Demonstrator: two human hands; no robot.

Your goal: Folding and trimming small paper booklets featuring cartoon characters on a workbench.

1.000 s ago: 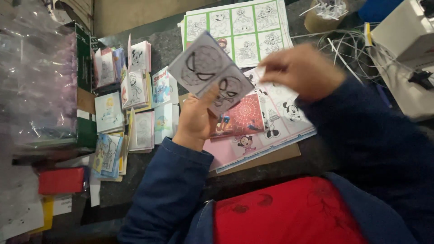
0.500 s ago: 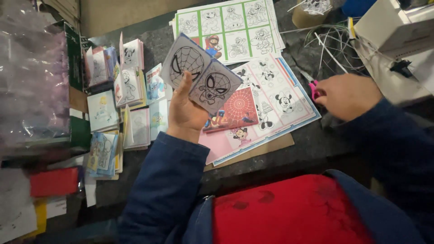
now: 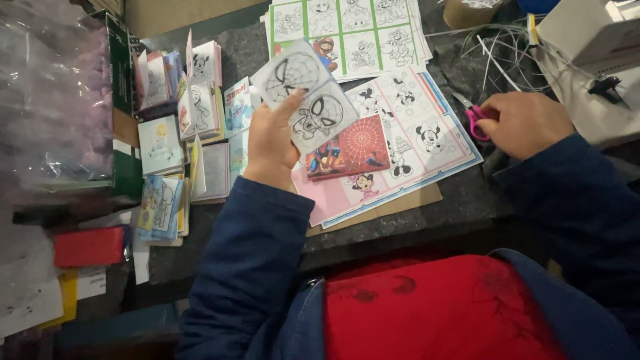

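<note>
The right hand (image 3: 523,123) has been moved since the earlier frame to the pink-handled scissors (image 3: 475,119), right of the colouring sheets (image 3: 427,133), and is closed on them. Two cut-out masked-hero picture cards (image 3: 307,100) are pinched, raised above those sheets, by the left hand (image 3: 273,143). Finished small booklets (image 3: 193,113) are stacked left of the sheets; uncut sheets remain.

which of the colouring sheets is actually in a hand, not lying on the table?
The black-and-white mask sheet, pinched in the left hand and held up. The green-grid sheet and the pink-edged mouse sheet both lie flat on the table.
</note>
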